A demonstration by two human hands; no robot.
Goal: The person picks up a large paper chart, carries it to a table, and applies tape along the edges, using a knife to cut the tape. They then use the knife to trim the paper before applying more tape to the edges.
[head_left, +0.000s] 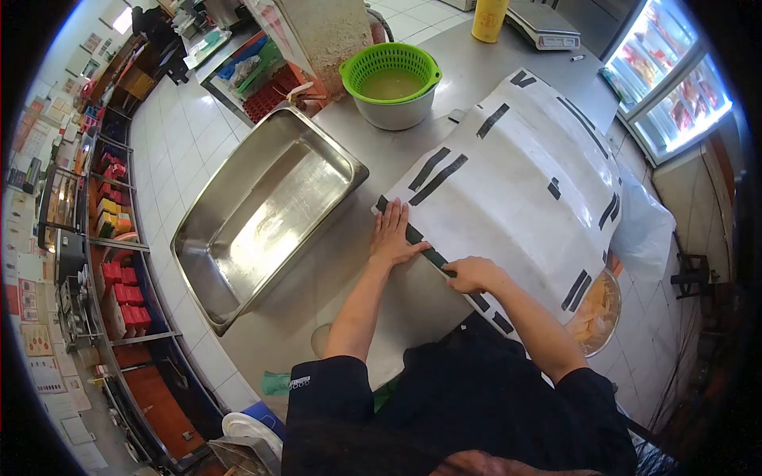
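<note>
A large white sheet [516, 190] with black strips stuck on it lies over the steel table, its surface bulging. My left hand [389, 236] rests flat on the sheet's near-left edge, fingers stretched and thumb out to the side. Between my hands a dark green-black strip [434, 257] runs along that edge. My right hand [474, 275] is closed at the same edge, its thumb side at the end of the strip. A small dark bit shows by those fingers; what they grip is mostly hidden. More black strips [502, 321] lie nearer my body.
Left of the sheet stands a deep steel pan [262, 226]. Behind are a green colander [390, 73] in a pot, a yellow container [489, 20] and a scale [544, 28]. A bowl of food [599, 313] and a plastic bag [641, 226] are at the right.
</note>
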